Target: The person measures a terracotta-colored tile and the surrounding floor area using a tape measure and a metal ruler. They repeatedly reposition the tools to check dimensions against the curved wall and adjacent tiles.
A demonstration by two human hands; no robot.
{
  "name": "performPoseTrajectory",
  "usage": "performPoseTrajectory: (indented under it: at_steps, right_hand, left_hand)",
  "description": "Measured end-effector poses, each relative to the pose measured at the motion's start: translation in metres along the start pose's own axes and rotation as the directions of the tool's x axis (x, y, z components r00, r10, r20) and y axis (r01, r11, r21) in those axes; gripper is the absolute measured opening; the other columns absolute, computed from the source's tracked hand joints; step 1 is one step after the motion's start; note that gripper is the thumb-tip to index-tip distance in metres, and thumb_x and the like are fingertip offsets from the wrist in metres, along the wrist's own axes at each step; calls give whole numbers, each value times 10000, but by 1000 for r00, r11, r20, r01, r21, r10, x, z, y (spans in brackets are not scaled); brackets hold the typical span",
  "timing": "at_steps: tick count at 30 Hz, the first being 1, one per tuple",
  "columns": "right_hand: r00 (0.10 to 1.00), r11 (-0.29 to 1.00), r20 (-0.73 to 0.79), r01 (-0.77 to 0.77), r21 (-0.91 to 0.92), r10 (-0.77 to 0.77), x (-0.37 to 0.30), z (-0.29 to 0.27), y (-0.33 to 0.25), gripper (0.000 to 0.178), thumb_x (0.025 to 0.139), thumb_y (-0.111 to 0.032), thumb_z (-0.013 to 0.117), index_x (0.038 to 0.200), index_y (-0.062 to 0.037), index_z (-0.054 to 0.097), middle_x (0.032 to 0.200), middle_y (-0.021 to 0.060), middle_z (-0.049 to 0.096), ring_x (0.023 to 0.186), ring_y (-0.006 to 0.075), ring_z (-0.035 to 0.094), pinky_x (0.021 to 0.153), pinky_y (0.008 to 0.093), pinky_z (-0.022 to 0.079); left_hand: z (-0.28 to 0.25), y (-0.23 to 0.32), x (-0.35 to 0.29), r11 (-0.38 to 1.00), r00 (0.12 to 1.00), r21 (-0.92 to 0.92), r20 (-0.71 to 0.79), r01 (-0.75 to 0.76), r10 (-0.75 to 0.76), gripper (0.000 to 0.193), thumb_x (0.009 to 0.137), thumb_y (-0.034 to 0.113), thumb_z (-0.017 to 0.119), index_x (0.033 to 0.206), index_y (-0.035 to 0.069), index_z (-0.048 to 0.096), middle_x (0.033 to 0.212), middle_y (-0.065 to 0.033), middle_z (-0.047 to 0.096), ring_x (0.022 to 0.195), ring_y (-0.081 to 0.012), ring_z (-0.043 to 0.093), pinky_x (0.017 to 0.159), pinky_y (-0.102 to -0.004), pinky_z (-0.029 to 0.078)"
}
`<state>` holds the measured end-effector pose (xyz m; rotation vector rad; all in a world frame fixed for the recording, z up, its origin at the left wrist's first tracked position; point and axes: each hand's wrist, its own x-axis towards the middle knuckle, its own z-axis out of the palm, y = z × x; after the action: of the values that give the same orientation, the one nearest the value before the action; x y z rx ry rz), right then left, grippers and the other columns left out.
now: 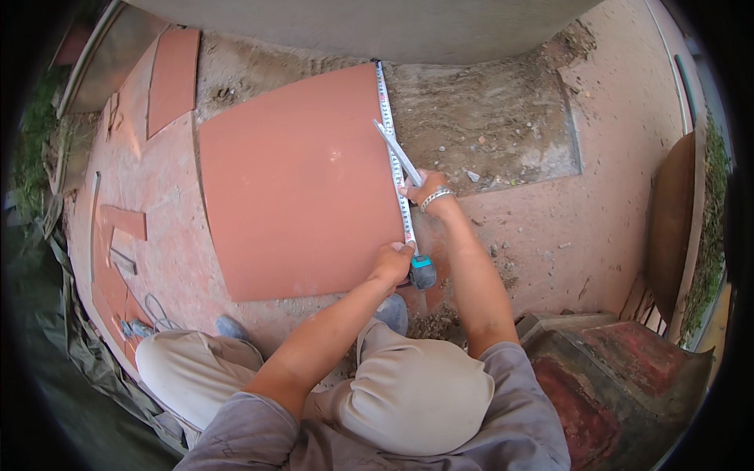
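Tape measure, teal and dark grey, sits at the near right corner of the large reddish-brown board, its white blade drawn out along the board's right edge to the far end. Your left hand is at the case, the thumb and fingers pinching the blade just beside it; you cannot tell how the lower fingers lie, as they are hidden. Your right hand, with a chain bracelet at the wrist, pinches a slim silver strip between its fingers, and the strip slants across the blade toward the far left. To the right of the board you have a patch of bare soil, and beyond its far edge a grey panel. Reddish offcuts lie on the left, and a worn red-and-black sheet is at your near right.
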<state>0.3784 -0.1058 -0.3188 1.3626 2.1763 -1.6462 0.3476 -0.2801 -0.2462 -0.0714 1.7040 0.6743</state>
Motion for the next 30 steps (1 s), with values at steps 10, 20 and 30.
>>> performPoseTrajectory:
  at_steps: [10,20,30]
  right_hand:
    - [1000,999,3,9,-44,-9,-3,-4,-3,251,799,-220,811,883,-30,670,807,103,694,735,195,625,740,350,513]
    - [999,1000,28,18,13,-18,-4,-3,0,253,802,-246,799,895,-43,681,845,155,708,788,274,675,765,382,521]
    - [999,999,35,-1,42,-1,1,2,5,262,797,-239,797,919,-34,688,852,161,714,793,274,677,766,389,521]
  left_hand:
    - [0,2,-2,1000,1000,-30,3,11,-11,318,983,298,601,902,10,709,810,-40,654,741,-146,544,679,-343,450]
    - [-1,-12,3,972,995,-235,98,1,23,267,1011,317,580,1006,64,666,877,-11,654,732,-117,558,691,-313,480]
    - [-7,20,28,859,999,-512,51,23,4,227,1011,320,583,1076,108,630,911,-18,673,769,-154,641,664,-384,558]
